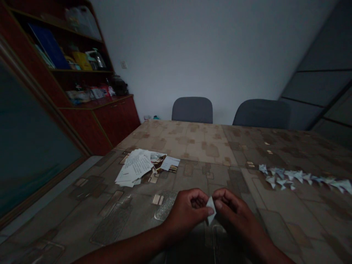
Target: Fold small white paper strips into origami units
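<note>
Between my hands, above the near part of the table, is a small folded paper piece, pale and pointed at top and bottom. My left hand pinches it, the thumb lying across its face and the fingers curled behind. From the other side my right hand closes on its right edge with bent fingers; the exact contact of those fingertips is hard to see. Farther left lies a loose pile of printed paper sheets. Over on the right, several folded paper shapes with pointed tips stand in uneven rows.
A patterned cloth covers the table. Beyond its far edge stand a grey chair and a second grey chair, close to the wall. A red-brown cabinet with loaded shelves is at the left. The room is dim.
</note>
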`<state>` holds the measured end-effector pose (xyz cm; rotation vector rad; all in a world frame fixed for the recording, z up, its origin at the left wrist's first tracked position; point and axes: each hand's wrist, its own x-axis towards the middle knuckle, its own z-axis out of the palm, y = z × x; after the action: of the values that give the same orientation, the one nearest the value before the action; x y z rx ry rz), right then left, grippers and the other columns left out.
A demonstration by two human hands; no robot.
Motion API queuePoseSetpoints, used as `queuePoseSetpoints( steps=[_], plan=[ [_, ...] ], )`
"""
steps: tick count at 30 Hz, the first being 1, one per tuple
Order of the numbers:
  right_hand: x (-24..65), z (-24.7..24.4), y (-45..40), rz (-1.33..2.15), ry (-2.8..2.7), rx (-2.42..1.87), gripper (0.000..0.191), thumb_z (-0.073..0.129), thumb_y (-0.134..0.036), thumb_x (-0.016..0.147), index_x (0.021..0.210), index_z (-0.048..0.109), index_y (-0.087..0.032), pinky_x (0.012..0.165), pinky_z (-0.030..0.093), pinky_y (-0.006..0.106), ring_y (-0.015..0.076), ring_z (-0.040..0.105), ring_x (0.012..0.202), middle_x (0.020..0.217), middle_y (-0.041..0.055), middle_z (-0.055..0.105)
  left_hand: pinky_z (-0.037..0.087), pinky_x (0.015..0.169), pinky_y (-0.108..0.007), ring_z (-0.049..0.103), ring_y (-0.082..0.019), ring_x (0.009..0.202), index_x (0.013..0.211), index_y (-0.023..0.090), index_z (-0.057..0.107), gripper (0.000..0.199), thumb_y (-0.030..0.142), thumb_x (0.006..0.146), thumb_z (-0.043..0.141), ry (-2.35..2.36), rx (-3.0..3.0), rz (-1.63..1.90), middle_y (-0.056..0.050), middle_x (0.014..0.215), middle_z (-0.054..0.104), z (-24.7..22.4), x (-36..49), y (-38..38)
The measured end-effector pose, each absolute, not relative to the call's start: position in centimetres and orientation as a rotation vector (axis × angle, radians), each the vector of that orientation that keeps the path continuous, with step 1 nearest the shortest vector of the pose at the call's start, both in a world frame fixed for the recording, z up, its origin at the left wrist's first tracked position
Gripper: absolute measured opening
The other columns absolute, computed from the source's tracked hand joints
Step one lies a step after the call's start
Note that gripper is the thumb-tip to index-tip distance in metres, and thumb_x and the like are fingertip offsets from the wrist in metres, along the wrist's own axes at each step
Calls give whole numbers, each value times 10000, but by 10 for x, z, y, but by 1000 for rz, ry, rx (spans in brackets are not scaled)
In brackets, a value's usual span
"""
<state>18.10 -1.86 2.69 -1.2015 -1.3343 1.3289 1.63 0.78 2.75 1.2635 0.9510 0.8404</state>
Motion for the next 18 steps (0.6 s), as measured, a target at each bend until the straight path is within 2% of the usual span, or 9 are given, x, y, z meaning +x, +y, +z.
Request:
queuePoseSetpoints(
  steps=[6, 12, 18],
  plan=[
    [179, 25, -17, 1328, -1358, -1202, 310, 594, -493, 819, 751, 519, -200, 578, 358, 255, 135, 430, 615, 668, -38, 460, 360, 565, -204, 479, -97, 580, 713, 127, 609, 159, 225, 657, 721, 908, 1278, 814, 36, 618, 549, 25, 16, 9],
    [182, 21, -18, 1235, -1316, -1244, 290, 555, -475, 865, 754, 487, -215, 530, 329, 235, 122, 378, 580, 653, -57, 420, 364, 595, -209, 512, -106, 621, 814, 119, 649, 265, 339, 690, 729, 805, 1229, 743, 13, 682, 592, 26, 13, 10],
    [182, 21, -19, 1183, -1349, -1235, 266, 532, -466, 879, 793, 502, -215, 542, 343, 236, 128, 402, 599, 669, -52, 425, 335, 566, -213, 463, -100, 573, 696, 116, 620, 242, 344, 687, 702, 929, 1207, 762, 25, 606, 547, 20, 15, 11]
  ],
)
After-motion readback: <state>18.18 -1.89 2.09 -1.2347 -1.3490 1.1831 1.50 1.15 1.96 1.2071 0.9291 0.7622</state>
